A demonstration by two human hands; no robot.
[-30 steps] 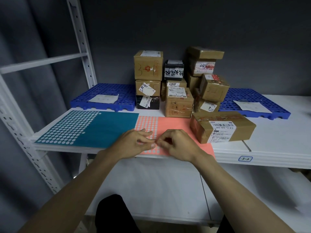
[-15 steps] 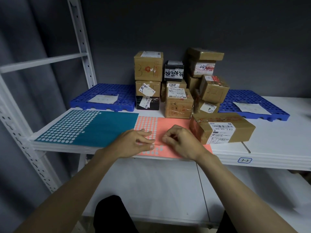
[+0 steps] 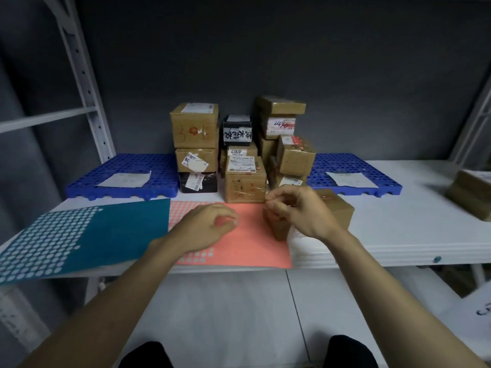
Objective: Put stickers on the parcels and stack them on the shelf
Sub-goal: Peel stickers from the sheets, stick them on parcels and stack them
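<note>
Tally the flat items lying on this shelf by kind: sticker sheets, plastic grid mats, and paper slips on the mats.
Sticker sheets: 2 (teal sheet, salmon-pink sheet)
Blue perforated plastic mats: 2 (left, right)
White paper slips on mats: 2 (left, right)
Total: 6

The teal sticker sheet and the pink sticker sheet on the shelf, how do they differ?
The teal sticker sheet lies on the left and is bare of hands; the pink sticker sheet lies beside it in the middle, with the left hand over it. The teal sheet's pale dots fill its left part; the pink sheet shows dots only along its left strip and near edge. Both lie flat at the shelf's front edge, partly used up.
</note>
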